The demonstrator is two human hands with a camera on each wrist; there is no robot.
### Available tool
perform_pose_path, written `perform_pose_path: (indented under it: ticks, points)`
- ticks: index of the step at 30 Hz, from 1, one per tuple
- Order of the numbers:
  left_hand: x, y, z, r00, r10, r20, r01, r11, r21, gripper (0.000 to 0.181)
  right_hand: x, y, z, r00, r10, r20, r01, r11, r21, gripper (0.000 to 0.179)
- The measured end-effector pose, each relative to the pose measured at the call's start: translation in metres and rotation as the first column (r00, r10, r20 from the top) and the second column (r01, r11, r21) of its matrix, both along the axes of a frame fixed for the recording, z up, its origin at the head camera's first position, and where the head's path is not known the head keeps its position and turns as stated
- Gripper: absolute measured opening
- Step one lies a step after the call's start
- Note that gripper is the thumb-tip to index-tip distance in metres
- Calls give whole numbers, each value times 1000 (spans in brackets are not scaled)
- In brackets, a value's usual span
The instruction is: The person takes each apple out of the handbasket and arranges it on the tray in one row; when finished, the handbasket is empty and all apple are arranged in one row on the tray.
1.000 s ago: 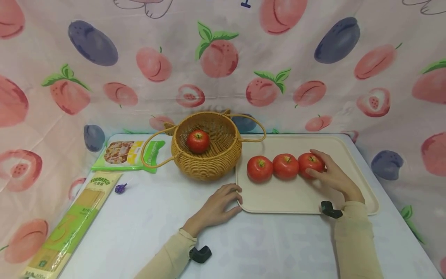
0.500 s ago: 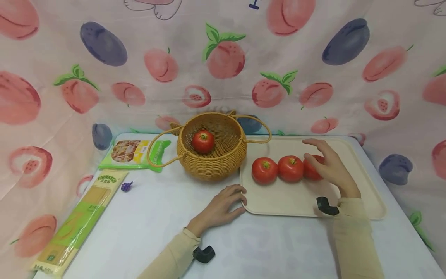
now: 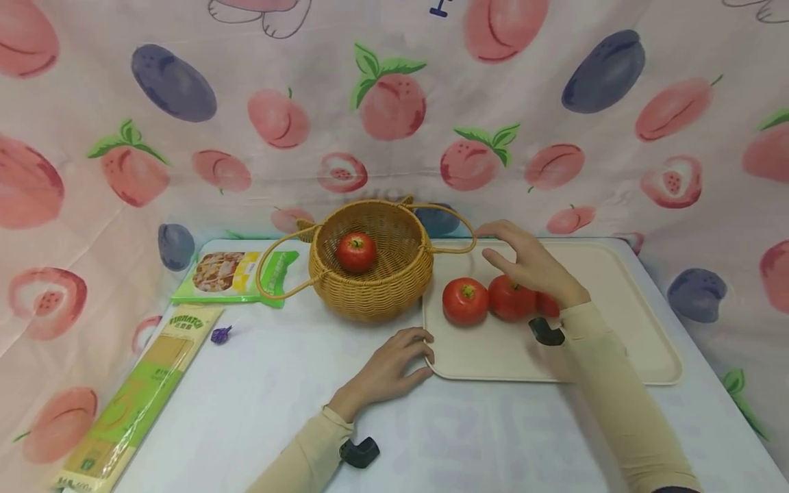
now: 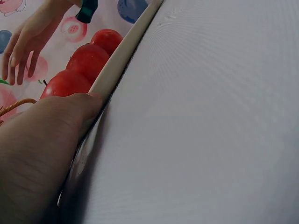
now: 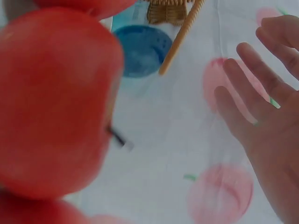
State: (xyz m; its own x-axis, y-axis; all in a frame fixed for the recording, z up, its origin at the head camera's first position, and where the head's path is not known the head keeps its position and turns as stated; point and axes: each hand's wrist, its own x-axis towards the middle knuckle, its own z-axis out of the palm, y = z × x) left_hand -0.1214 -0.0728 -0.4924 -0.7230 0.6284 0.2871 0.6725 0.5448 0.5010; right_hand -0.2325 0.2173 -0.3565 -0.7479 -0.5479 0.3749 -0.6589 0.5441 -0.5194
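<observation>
My left hand [image 3: 385, 370] rests at the near left corner of a beige tray [image 3: 481, 356], fingers loosely bent over its edge; in the left wrist view the thumb [image 4: 81, 105] lies against the rim. My right hand [image 3: 530, 260] hovers above the tray's back half, fingers spread and holding nothing. Below it stand three red apples in a row: a left apple [image 3: 466, 301], a middle apple [image 3: 508, 305] and a right apple [image 3: 547, 305] largely hidden by the hand and wrist. A wicker basket [image 3: 370, 301] left of the tray holds another apple [image 3: 356, 252].
The basket's right handle [image 3: 453, 250] reaches over the tray's back left corner, close to the right fingertips. A green food packet [image 3: 234, 277], a long noodle pack [image 3: 135, 397] and a small purple object [image 3: 220, 335] lie at the left. A fruit-print cloth [image 3: 394, 171] hangs behind.
My right hand has let go of the right apple, lifted and moved left over the row toward the basket handle. The left hand has stayed at the tray corner.
</observation>
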Motion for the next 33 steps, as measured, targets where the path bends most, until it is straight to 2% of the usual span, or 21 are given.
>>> perform_pose_path:
  ticks: [10, 17, 22, 27, 33]
  points:
    - [0, 1, -2, 1000, -7, -7, 7, 1000, 7, 12, -12, -39, 14, 994, 107, -31, -105, 993, 57, 35]
    - [-1, -2, -1, 1000, 0, -17, 0, 1000, 4, 12, -17, -72, 21, 972, 210, -101, -202, 976, 86, 31]
    - [-1, -2, 0, 1000, -2, -27, 2, 1000, 6, 11, -21, -90, 22, 972, 221, -74, -211, 970, 121, 27]
    - [0, -1, -2, 1000, -4, -10, 4, 1000, 10, 11, -24, -104, 18, 977, 213, -23, -205, 961, 185, 27]
    - [-1, -1, -2, 1000, 1, -3, -1, 1000, 6, 12, -32, -120, 18, 978, 207, -25, -196, 952, 237, 26]
